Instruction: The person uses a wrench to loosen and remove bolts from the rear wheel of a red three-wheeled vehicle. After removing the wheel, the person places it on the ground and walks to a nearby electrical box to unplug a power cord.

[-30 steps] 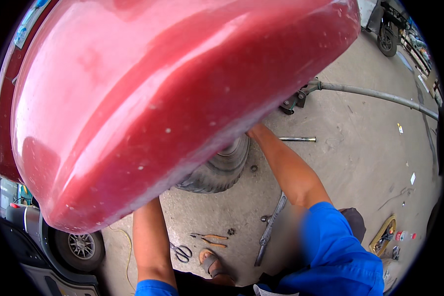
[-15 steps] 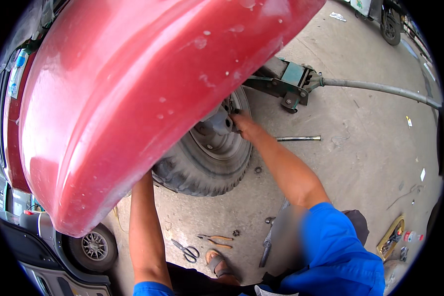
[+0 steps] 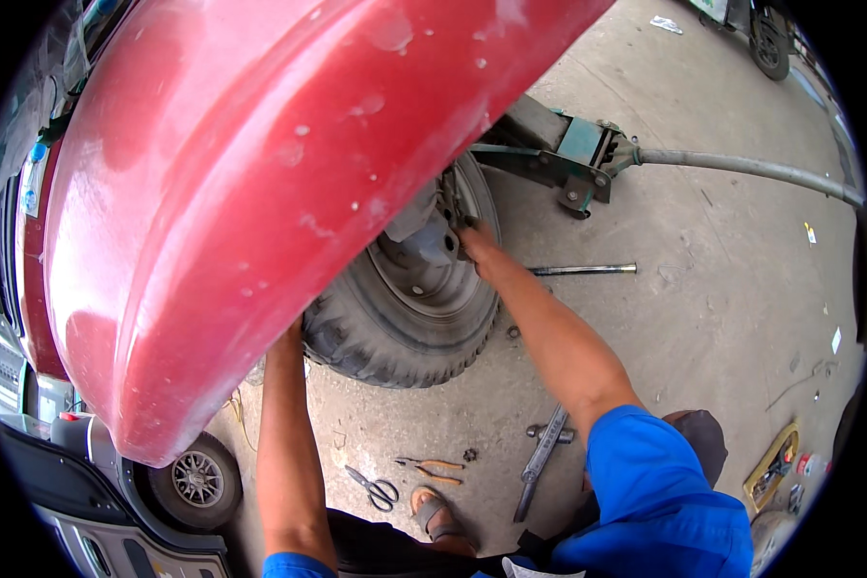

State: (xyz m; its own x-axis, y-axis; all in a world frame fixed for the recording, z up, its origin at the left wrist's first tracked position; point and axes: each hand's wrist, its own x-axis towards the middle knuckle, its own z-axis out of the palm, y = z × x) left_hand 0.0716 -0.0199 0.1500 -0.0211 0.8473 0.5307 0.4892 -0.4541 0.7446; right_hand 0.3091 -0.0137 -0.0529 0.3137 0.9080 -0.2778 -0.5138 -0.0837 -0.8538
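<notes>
A red fender [image 3: 222,212] overhangs a tyre [image 3: 385,352] with a dirty steel rim and a metal hub fitting [image 3: 433,236]. My right hand [image 3: 475,246] is at this fitting, fingers curled against it; what they grip is too hidden to make out. My left forearm [image 3: 289,443] reaches up beside the tyre, its hand hidden beneath the fender's edge. Right of the wheel lie a metal bar [image 3: 588,269] and a green floor jack [image 3: 578,144] with a long handle.
Scissors [image 3: 376,489], orange-handled pliers [image 3: 438,479] and a long wrench [image 3: 539,458] lie near my sandalled foot [image 3: 433,511]. A tool tray [image 3: 771,467] and a bottle stand at right. Another vehicle's wheel [image 3: 197,479] is at lower left, a scooter wheel [image 3: 769,48] at upper right.
The view has shifted, so much more of the wheel and jack shows than a second ago. My right hand has come into sight at the hub; my left hand stays hidden.
</notes>
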